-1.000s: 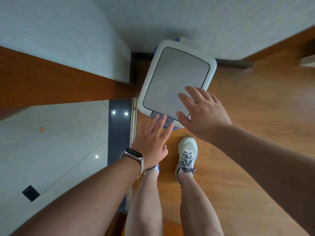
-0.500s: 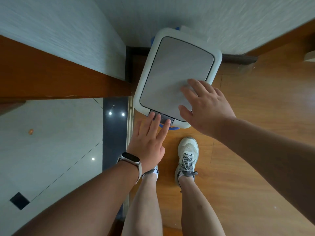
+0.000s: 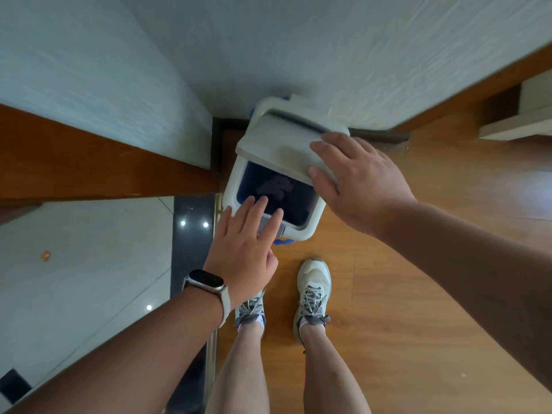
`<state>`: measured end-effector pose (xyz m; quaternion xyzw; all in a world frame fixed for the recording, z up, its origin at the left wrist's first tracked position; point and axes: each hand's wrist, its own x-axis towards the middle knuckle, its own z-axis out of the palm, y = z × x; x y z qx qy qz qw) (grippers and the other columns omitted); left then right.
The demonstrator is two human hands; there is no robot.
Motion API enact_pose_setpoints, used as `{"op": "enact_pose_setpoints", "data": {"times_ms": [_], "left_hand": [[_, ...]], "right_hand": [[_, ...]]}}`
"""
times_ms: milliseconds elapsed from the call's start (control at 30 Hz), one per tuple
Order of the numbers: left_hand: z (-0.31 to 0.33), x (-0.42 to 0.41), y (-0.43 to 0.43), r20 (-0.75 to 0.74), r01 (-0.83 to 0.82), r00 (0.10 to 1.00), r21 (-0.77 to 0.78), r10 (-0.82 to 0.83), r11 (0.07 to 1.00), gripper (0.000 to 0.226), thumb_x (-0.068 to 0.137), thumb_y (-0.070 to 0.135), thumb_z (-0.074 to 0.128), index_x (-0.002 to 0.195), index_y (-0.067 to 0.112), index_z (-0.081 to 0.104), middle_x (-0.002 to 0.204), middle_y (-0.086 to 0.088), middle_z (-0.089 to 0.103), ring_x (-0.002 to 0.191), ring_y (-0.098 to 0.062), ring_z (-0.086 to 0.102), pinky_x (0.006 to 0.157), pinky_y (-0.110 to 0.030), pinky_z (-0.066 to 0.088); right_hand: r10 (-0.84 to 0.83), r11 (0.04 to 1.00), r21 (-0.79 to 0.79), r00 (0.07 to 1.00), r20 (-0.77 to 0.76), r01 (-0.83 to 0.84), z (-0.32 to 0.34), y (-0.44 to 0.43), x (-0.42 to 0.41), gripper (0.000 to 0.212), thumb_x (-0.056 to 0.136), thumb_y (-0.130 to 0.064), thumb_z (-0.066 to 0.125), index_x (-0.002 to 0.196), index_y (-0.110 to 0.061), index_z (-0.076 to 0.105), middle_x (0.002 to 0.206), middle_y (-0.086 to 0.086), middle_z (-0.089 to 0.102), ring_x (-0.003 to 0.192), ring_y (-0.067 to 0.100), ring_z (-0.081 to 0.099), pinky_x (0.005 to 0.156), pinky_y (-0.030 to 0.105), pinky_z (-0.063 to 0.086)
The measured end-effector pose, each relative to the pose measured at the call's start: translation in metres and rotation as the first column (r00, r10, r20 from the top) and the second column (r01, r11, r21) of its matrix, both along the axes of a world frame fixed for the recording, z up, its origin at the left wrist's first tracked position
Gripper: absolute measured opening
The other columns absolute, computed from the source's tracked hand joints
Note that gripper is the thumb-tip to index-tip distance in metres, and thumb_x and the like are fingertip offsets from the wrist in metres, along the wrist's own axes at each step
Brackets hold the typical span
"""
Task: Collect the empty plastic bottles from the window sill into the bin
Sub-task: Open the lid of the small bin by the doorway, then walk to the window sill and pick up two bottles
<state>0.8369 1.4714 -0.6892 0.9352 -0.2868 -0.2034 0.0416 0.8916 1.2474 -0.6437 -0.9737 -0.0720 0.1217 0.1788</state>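
Observation:
A white bin (image 3: 310,226) with a blue inside stands on the floor in the wall corner. Its grey lid (image 3: 277,147) is tilted up at the front, so the dark opening (image 3: 295,204) shows. A pale blurred shape lies inside; I cannot tell what it is. My right hand (image 3: 361,183) grips the lid's right front edge, thumb under it and fingers on top. My left hand (image 3: 245,249) is flat with fingers apart, its fingertips on the grey latch (image 3: 282,230) at the bin's front rim. No bottle is in either hand.
A brown wooden ledge (image 3: 89,168) runs along the left wall up to the bin. Pale tiles (image 3: 74,264) lie at the left and wooden floor (image 3: 418,294) at the right. My shoes (image 3: 313,291) stand just before the bin. White furniture (image 3: 525,115) sits at the far right.
The lid was flat and closed before; it is lifted at the front now. My right hand has gone from resting on it to gripping its edge. My left fingertips stay at the latch.

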Motion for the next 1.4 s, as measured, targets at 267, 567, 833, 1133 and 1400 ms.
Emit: {"op": "enact_pose_setpoints", "data": {"times_ms": [267, 567, 833, 1133, 1400], "left_hand": [[0.088, 0.061, -0.015, 0.142, 0.025, 0.990, -0.032, -0.020, 0.999, 0.074, 0.081, 0.031, 0.067, 0.148, 0.017, 0.039, 0.155, -0.018, 0.034, 0.143, -0.038, 0.030, 0.111, -0.058, 0.030], [0.210, 0.092, -0.019, 0.203, 0.140, 0.970, -0.020, -0.133, 0.990, 0.066, 0.088, 0.035, 0.060, 0.148, 0.016, 0.041, 0.156, -0.014, 0.035, 0.144, -0.035, 0.031, 0.111, -0.057, 0.029], [0.333, 0.088, -0.020, 0.205, 0.216, 0.961, -0.140, -0.185, 0.966, 0.060, 0.090, 0.042, 0.040, 0.143, 0.013, 0.048, 0.151, -0.015, 0.043, 0.138, -0.036, 0.040, 0.106, -0.053, 0.040], [0.450, 0.079, -0.050, 0.390, 0.470, 0.850, -0.258, -0.354, 0.844, 0.054, 0.092, 0.044, 0.043, 0.137, 0.015, 0.054, 0.146, -0.014, 0.049, 0.135, -0.035, 0.044, 0.108, -0.053, 0.039], [0.538, 0.048, -0.142, 0.551, 0.660, 0.693, -0.224, -0.465, 0.717, 0.054, 0.092, 0.046, 0.043, 0.135, 0.016, 0.055, 0.143, -0.013, 0.052, 0.132, -0.034, 0.049, 0.106, -0.051, 0.040]], "right_hand": [[-0.005, 0.993, -0.116, 0.992, -0.123, -0.009, 0.070, -0.013, 0.018, 0.054, 0.098, -0.048, 0.034, 0.145, -0.022, 0.030, 0.142, 0.000, 0.043, 0.127, 0.023, 0.044, 0.098, 0.038, 0.039], [-0.004, 0.979, -0.205, 0.997, -0.073, -0.011, 0.202, -0.019, -0.002, 0.058, 0.094, -0.051, 0.031, 0.140, -0.018, 0.042, 0.145, 0.004, 0.043, 0.134, 0.023, 0.037, 0.104, 0.040, 0.036], [-0.150, 0.950, -0.270, 0.988, 0.048, 0.157, 0.338, -0.009, -0.045, 0.052, 0.093, -0.048, 0.042, 0.133, -0.016, 0.052, 0.138, 0.009, 0.050, 0.130, 0.029, 0.043, 0.100, 0.045, 0.041], [-0.252, 0.912, -0.279, 0.947, 0.198, 0.301, 0.459, -0.013, -0.101, 0.055, 0.099, -0.054, 0.031, 0.141, -0.021, 0.044, 0.145, 0.005, 0.044, 0.136, 0.026, 0.035, 0.109, 0.043, 0.031], [-0.347, 0.842, -0.277, 0.857, 0.380, 0.464, 0.530, -0.078, -0.170, 0.055, 0.097, -0.053, 0.034, 0.139, -0.020, 0.047, 0.142, 0.006, 0.049, 0.135, 0.027, 0.038, 0.109, 0.044, 0.031]]}}
